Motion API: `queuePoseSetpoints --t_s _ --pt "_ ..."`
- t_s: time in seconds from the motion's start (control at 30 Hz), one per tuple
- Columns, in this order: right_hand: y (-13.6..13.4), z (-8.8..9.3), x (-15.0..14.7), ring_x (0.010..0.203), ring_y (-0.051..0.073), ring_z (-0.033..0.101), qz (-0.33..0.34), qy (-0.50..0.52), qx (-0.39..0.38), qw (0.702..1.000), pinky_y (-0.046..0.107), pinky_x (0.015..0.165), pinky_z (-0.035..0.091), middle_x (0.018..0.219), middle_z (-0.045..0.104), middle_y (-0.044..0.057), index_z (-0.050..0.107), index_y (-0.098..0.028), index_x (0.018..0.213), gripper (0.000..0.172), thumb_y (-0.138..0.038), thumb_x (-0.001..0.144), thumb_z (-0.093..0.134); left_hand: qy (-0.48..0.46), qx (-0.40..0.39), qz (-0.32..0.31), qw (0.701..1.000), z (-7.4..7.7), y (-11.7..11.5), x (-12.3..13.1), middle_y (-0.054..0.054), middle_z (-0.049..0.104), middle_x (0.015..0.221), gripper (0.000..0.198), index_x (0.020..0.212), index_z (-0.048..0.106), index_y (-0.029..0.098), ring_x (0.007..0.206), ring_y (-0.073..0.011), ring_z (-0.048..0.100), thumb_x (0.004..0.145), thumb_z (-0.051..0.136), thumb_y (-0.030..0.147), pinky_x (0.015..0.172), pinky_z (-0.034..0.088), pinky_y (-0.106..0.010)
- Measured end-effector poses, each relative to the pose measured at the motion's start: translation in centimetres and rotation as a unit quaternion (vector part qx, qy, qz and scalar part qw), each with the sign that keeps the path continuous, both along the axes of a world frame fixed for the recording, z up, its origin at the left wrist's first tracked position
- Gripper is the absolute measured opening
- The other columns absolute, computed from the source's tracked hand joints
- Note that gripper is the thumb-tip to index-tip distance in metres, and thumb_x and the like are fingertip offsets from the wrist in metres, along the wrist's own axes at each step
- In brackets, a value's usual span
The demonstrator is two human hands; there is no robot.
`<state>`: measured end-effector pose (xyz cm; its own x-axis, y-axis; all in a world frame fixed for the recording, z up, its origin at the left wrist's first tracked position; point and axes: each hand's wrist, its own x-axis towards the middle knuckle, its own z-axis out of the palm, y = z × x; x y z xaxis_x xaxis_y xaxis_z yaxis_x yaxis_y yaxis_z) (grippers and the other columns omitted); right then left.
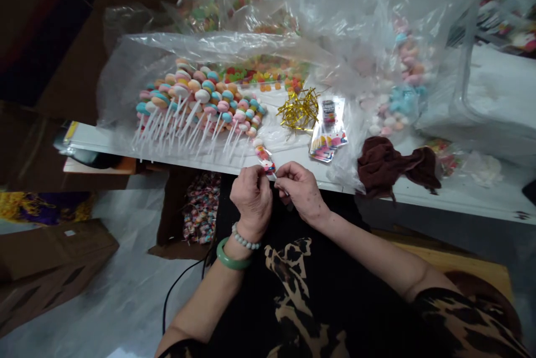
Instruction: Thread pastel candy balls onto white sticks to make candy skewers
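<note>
At the table's front edge I hold a candy stick [263, 156], its stacked candies inside a small printed clear bag, pointing away from me. My left hand [252, 193] is closed, fingertips pinching at the lower end of the bag. Close beside it my right hand [300, 187] is closed too, thumb and finger pinched around the white stick below the bag. Whether a twist tie is between the fingers is hidden. Beyond my hands lie gold twist ties [299, 109] and a stack of flat printed bags [329, 129]. To the left is a pile of unwrapped candy sticks [192, 95].
Clear plastic bags hold gummy rings [263, 73] at the back and pastel candies [389, 118] at right. A dark brown cloth [383, 165] lies on the table [422, 196]. Below stands a carton of wrapped candies [201, 207]; more cardboard boxes [54, 268] are at left.
</note>
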<state>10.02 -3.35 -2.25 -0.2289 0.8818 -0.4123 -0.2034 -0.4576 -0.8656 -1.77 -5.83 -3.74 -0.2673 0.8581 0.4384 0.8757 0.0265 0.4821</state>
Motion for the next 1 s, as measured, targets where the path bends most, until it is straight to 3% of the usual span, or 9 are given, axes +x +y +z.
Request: queuePoseSetpoints --t_s 0.27,0.47,0.63,0.87,0.93,1.0 --pt "0.3 0.6 -0.6 0.047 0.007 0.047 0.009 -0.007 0.015 1.0 0.019 0.042 0.035 0.06 0.052 -0.008 0.056 -0.021 0.073 0.008 -0.019 0.065 0.058 0.129 -0.017 -0.013 0.991 0.9 0.2 -0.1 -0.005 0.059 0.068 0.018 0.083 0.062 0.019 0.07 -0.0205 0.054 0.092 0.046 0.02 0.067 0.031 -0.035" --pt "0.4 0.1 -0.9 0.048 0.008 0.045 0.025 -0.014 0.06 0.998 0.021 0.047 0.037 0.057 0.048 -0.008 0.055 -0.021 0.072 0.007 -0.021 0.066 0.056 0.11 -0.038 0.005 0.993 1.1 0.6 -0.4 -0.005 0.059 0.065 0.024 0.074 0.057 0.02 0.066 -0.0203 0.053 0.093 0.048 0.031 0.07 0.032 -0.035" --pt "0.3 -0.3 -1.1 0.047 0.008 0.044 0.021 -0.018 0.049 0.998 0.021 0.046 0.036 0.056 0.047 -0.009 0.054 -0.022 0.072 0.006 -0.022 0.066 0.056 0.038 -0.003 -0.03 0.999 0.4 0.9 -1.0 -0.002 0.058 0.061 0.024 0.07 0.056 0.021 0.06 -0.0171 0.052 0.091 0.051 0.032 0.072 0.035 -0.034" --pt "1.0 -0.5 -0.7 0.048 0.01 0.04 -0.007 -0.051 0.036 0.998 0.021 0.043 0.03 0.055 0.046 -0.007 0.053 -0.023 0.074 0.007 -0.029 0.071 0.057 -0.074 0.021 -0.138 0.987 -0.1 0.0 -1.3 -0.006 0.068 0.075 0.014 0.085 0.066 0.022 0.07 -0.0177 0.061 0.086 0.059 0.034 0.079 0.042 -0.036" --pt "1.3 -0.5 -0.3 0.05 0.01 0.04 -0.01 -0.045 0.058 0.997 0.021 0.045 0.031 0.058 0.049 -0.006 0.055 -0.022 0.076 0.007 -0.028 0.073 0.056 -0.165 0.023 -0.108 0.98 0.2 -0.3 -1.1 -0.004 0.065 0.074 0.019 0.084 0.064 0.021 0.07 -0.0168 0.06 0.085 0.061 0.039 0.077 0.044 -0.034" --pt "1.5 -0.6 0.1 0.052 0.009 0.04 -0.016 -0.024 0.071 0.997 0.021 0.047 0.031 0.061 0.05 -0.006 0.055 -0.021 0.077 0.007 -0.027 0.073 0.057 -0.318 0.014 -0.013 0.948 0.7 -0.1 -0.8 -0.001 0.062 0.072 0.024 0.084 0.06 0.02 0.066 -0.0143 0.059 0.084 0.061 0.044 0.072 0.046 -0.031"
